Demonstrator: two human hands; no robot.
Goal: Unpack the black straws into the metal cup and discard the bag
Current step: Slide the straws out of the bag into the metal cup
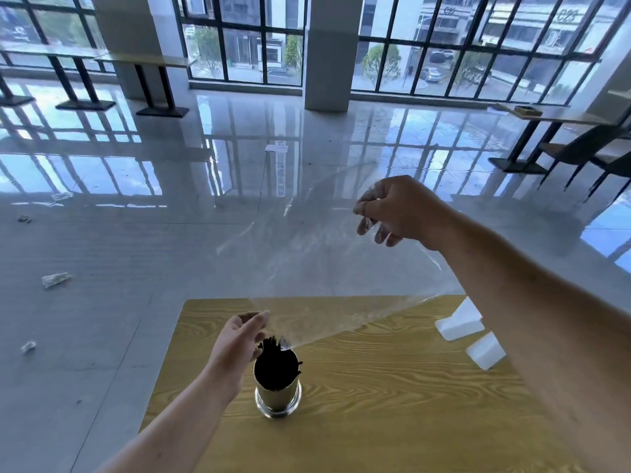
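Observation:
A metal cup (pixel 277 397) stands upright on the wooden table (pixel 392 387), filled with a bundle of black straws (pixel 276 361). Raised high beyond the table's far edge, my right hand (pixel 392 209) is closed on one end of the clear plastic bag (pixel 324 268). The bag hangs stretched and see-through, its lower end reaching down to the straw tips. My left hand (pixel 239 343) is just left of the cup's rim, fingers spread and slightly curled, with the fingertips near the bag's lower edge. Whether they touch the bag I cannot tell.
Two white blocks (pixel 474 332) lie on the table's right side under my right forearm. Several crumpled clear wrappers (pixel 54 279) are scattered on the glossy floor to the left. Tables and chairs (pixel 587 151) stand far off by the windows.

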